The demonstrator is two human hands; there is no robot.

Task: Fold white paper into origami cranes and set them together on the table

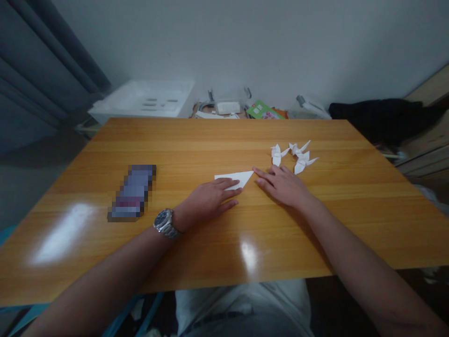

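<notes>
Left hand [213, 196] lies spread on paper [243, 178]; spread right hand [286, 186] apparently touches its tip.

The back of the room is closed by a plain, pale grey wall [228, 47], the left by a folded blue-grey fabric curtain [38, 70]. White light is reflected in bright patches by the glossy orange-brown wooden worktop [196, 140]. At the far right, brown wooden boards [435, 89] are partly hidden by black fabric [379, 117].
</notes>
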